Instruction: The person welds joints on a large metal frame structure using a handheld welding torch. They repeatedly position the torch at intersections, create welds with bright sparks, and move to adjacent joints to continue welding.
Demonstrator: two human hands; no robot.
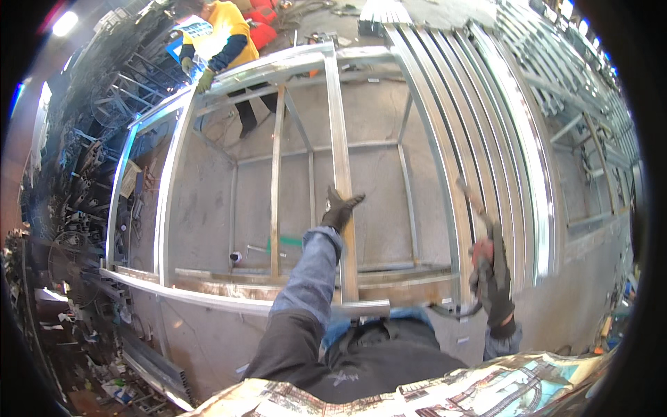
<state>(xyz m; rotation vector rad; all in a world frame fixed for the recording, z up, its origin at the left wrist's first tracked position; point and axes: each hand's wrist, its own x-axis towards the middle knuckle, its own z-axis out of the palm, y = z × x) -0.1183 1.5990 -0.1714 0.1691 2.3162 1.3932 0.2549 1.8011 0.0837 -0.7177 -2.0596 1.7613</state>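
My left hand (340, 209), in a dark glove, lies across a galvanized steel crossbar (341, 156), with fingers on its left edge and the thumb at its right. In my gloved right hand (495, 286) is a welding gun (483, 253) with a red part on its handle. Its neck and tip point away from me, above the steel channels (469, 172) laid side by side on the right. The crossbar spans a rectangular metal frame (229, 292) from its near rail to its far rail. Below the frame, more bars and the concrete floor show through.
A co-worker (229, 36) in yellow and dark sleeves is at the far left corner, beside a bright weld arc and sparks. Cluttered metal stock (78, 208) lines the left side. More steel lengths (552, 68) are stacked at far right. A dark cable (453, 314) hangs near my waist.
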